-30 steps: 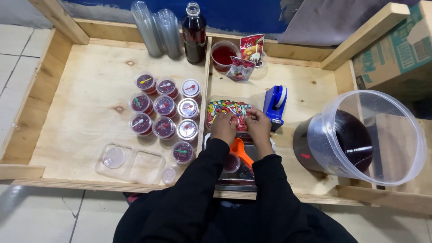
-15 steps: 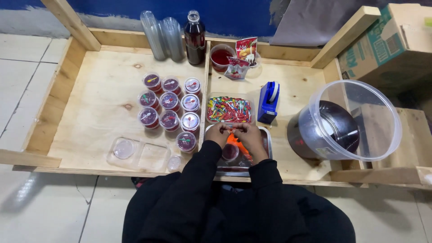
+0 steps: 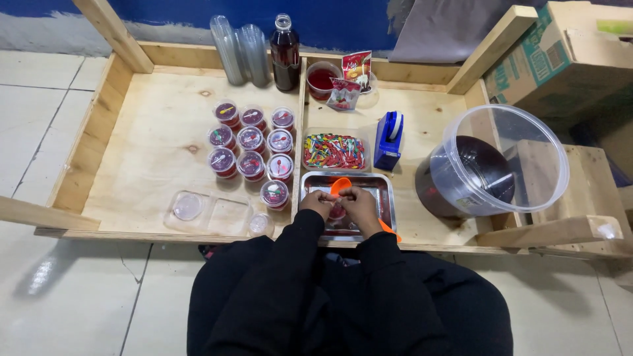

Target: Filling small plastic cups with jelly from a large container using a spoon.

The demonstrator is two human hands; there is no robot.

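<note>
While both hands are working over the metal tray, the scene is reading like this:

Left hand (image 3: 318, 201): curling its fingers together at the tray's centre; they seem to be pinching something small, though what it is I cannot tell.
Right hand (image 3: 359, 201): closing just beside the left one, fingertips meeting it over a small red cup (image 3: 337, 212) that is mostly hidden.
Orange scoop (image 3: 340, 186): lying at 12 o'clock of the hands, apparently untouched.
Metal tray (image 3: 382, 198): probably sitting under the work for catching drips.
Sealed cups (image 3: 252, 142): standing grouped at 10 o'clock, likely kept clear of the tray.
Candy box (image 3: 334, 151): waiting at 12 o'clock, within easy reach.
</note>
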